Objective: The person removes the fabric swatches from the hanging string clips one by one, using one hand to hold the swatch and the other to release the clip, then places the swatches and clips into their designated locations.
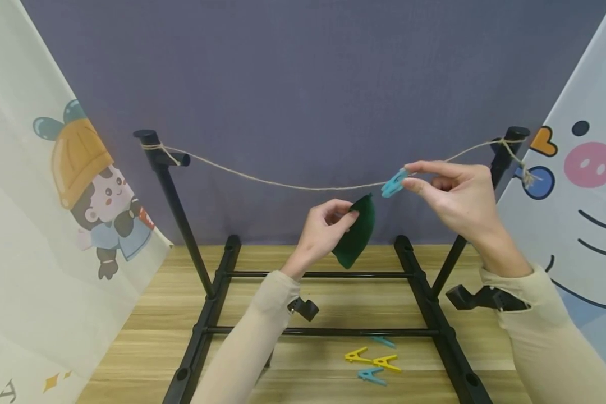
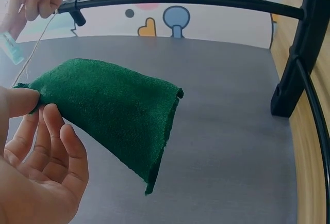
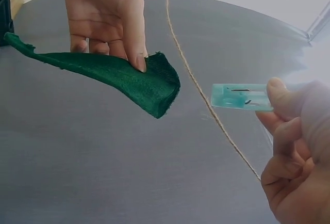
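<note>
A dark green piece of cloth (image 1: 359, 235) hangs from my left hand (image 1: 327, 229), pinched between thumb and fingers near its upper end. The left wrist view shows the cloth (image 2: 113, 105) spread out, with a straight end away from the hand. My right hand (image 1: 457, 196) pinches a light blue clothespin (image 1: 395, 183) by its handle end. In the head view the clothespin overlaps the twine line (image 1: 303, 187), just right of and above the cloth. From the right wrist, the clothespin's tip (image 3: 221, 96) shows right at the twine (image 3: 193, 77), while the cloth (image 3: 124, 77) is apart from it.
A black frame stands on the wooden table (image 1: 323, 365), its left post (image 1: 179, 213) and right post (image 1: 449, 266) bearing the twine's tied ends. Yellow clothespins (image 1: 386, 363) and blue clothespins (image 1: 372, 376) lie near the front crossbar (image 1: 333, 331). A grey backdrop (image 1: 303, 84) rises behind.
</note>
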`<state>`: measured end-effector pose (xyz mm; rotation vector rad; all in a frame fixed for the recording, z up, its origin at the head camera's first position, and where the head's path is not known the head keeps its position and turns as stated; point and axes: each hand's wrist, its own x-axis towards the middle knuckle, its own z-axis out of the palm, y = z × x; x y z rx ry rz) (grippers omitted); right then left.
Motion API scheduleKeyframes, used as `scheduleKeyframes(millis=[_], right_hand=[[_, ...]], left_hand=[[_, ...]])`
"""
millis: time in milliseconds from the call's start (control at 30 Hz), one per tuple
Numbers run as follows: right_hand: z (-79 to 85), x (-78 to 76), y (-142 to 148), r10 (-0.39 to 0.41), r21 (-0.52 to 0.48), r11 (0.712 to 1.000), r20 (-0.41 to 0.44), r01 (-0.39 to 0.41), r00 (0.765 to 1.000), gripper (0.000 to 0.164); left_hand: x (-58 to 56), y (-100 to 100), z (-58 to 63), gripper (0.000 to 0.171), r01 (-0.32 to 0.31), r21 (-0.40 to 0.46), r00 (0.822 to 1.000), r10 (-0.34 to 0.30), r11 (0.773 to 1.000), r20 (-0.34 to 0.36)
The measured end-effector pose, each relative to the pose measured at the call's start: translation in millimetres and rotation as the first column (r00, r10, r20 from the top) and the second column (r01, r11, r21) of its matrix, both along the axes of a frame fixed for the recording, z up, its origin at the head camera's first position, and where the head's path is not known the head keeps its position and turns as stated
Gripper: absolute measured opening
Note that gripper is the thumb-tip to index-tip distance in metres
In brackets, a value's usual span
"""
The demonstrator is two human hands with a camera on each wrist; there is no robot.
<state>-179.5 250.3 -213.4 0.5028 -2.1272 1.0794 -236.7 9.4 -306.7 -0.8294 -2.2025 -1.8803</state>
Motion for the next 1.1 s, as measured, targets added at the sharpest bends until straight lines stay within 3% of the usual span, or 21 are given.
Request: scheduleKeyframes(millis=[733,1100], right_hand=[[-28.9,-0.1,3,0.041,0.048,0.998,0.051,-0.044,0.998,0.025],[-39.5,1.1,-2,0.107,0.051,0.992,0.115,-0.114,0.988,0.03]], left_hand=[[2.9,-9,-14.8,0.025,-0.008,-0.008,0.999,0.009,1.0,0.039],[2.0,-14,-21.2,0.023,-0.024,-0.009,0.999,0.024,1.0,0.03]])
